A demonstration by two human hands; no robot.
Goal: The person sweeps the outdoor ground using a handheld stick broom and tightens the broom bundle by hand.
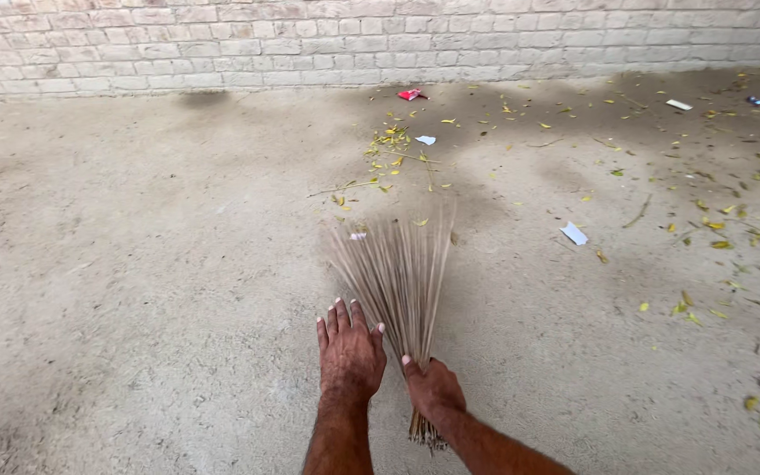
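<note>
Looking down through the head camera, we see our right hand [434,387] wrapped around the bound neck of a stick broom [398,273], fingers curled shut on the bundle, with the cut butt end poking out below the wrist. Our left hand [350,354] lies flat against the left side of the bristles, fingers straight and close together, thumb angled toward the broom, pressing rather than gripping. The bristles fan out ahead of us and are blurred, their tips down on the concrete floor [134,290] just short of a small white scrap [358,236]. Judging by how the ground lies, the stretch to our left and close to us looks mostly bare of litter, so that part seems swept. What is left appears to be most of the job: a loose cluster of yellow leaves [390,139] and thin twigs lies ahead of the broom, with a red wrapper [410,94] near the brick wall [380,40] and a pale paper bit [426,140] beside the leaves. Off to the right, another white paper piece [574,233] and more scattered leaves [714,229] run toward the frame's edge, well apart from the bristles and not gathered into any pile that we can see.
</note>
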